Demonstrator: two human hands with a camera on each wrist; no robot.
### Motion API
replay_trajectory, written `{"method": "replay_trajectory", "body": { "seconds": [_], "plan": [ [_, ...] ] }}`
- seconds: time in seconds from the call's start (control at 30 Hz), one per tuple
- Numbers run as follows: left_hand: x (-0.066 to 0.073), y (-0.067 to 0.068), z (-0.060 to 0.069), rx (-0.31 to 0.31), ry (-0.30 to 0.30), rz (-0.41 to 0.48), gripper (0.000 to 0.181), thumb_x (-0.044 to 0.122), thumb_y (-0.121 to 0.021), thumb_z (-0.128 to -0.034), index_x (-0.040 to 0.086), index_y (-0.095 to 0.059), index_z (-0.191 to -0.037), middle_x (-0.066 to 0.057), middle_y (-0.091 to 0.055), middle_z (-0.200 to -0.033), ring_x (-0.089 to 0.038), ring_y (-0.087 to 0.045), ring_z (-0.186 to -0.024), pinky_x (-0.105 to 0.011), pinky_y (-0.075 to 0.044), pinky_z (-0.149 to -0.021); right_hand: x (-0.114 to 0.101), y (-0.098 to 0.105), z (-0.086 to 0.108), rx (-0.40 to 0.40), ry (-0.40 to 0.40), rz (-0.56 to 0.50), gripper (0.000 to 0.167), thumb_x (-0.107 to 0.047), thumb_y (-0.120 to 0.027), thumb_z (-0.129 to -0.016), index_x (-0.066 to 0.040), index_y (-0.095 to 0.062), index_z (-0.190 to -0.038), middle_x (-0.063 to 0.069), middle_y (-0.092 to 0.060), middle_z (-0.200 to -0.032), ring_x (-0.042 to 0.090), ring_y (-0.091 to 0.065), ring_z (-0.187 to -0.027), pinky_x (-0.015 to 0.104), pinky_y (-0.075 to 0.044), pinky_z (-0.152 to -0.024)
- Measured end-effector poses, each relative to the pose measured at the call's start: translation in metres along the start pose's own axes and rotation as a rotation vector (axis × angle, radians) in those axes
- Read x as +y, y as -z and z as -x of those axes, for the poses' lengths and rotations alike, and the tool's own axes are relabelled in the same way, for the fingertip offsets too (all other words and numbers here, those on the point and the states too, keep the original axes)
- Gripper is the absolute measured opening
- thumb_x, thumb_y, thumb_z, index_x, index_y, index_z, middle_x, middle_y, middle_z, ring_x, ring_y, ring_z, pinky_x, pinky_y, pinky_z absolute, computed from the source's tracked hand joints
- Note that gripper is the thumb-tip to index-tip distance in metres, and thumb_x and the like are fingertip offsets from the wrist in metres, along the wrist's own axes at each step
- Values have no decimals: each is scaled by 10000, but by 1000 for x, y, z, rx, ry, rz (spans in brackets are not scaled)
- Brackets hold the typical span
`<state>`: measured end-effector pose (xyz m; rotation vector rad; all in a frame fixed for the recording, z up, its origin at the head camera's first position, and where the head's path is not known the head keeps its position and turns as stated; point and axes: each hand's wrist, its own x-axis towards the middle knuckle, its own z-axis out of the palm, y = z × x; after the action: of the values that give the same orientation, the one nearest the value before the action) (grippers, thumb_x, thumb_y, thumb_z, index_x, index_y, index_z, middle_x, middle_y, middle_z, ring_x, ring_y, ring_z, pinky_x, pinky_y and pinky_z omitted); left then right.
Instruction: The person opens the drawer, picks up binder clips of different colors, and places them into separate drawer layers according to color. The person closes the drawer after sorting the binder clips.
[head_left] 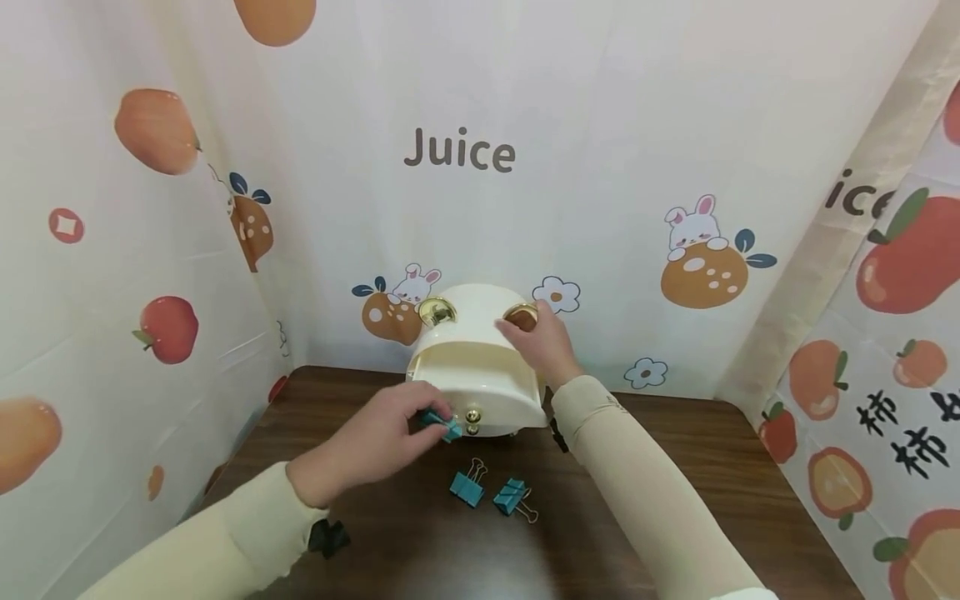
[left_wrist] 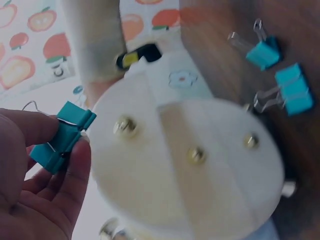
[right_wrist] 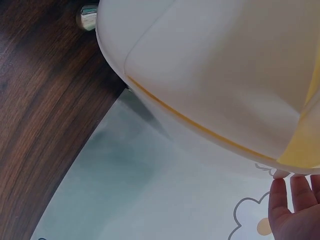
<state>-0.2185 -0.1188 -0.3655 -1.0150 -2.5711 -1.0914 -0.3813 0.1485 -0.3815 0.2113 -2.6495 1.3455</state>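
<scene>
A rounded cream drawer box (head_left: 480, 313) with gold knobs and two gold domes on top stands at the back of the table. One of its drawers (head_left: 487, 406) is pulled out. Between thumb and fingers, my left hand (head_left: 378, 433) pinches a teal binder clip (left_wrist: 64, 136) just left of the drawer front. My right hand (head_left: 546, 342) holds the box at its right gold dome (head_left: 521, 316), fingertips against the upper edge in the right wrist view. Two more teal binder clips lie in front of the box, one on the left (head_left: 467, 488) and one on the right (head_left: 511, 496).
The box stands on a dark wooden table (head_left: 675, 492). Close behind it hangs a white curtain (head_left: 600, 167) printed with fruit and rabbits, and similar cloth encloses the left and right sides. Dark straps show near both sleeve cuffs.
</scene>
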Motion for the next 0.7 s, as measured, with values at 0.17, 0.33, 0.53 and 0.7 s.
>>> {"method": "replay_trajectory", "body": {
  "seconds": [0.17,0.33,0.53,0.7],
  "plan": [
    [-3,22,-11,57,29,-98,126,147,-778,-940,192,-697,-1024,83,-625,-990,-125,-569,-863,-326,-560,-758,0,-3,0,-9,7,-17,758,-650,-731,-861,-116,-483,-1339,76,-639,-1051,262,-609,-928,418,-517,-754],
    [-14,34,-27,72,4,-241,122,145,-769,-946,139,-691,-1040,34,-632,-1008,-142,-560,-866,-331,-548,-776,-1,-1,0,13,8,-23,726,-634,-744,-858,-123,-494,-1308,73,-638,-1040,269,-607,-924,432,-512,-756],
    [-34,34,-38,53,-182,-504,143,104,-779,-919,98,-687,-1028,-6,-630,-992,-147,-583,-836,-301,-554,-732,0,0,0,8,-3,-6,744,-645,-732,-862,-119,-485,-1328,71,-628,-1064,267,-601,-948,431,-510,-770],
    [-45,32,-44,1,-169,-552,163,121,-792,-913,106,-686,-1035,6,-620,-972,-144,-578,-827,-293,-551,-723,-1,1,1,4,-8,-12,732,-627,-733,-872,-113,-482,-1328,80,-627,-1052,273,-600,-936,433,-510,-763]
  ]
}}
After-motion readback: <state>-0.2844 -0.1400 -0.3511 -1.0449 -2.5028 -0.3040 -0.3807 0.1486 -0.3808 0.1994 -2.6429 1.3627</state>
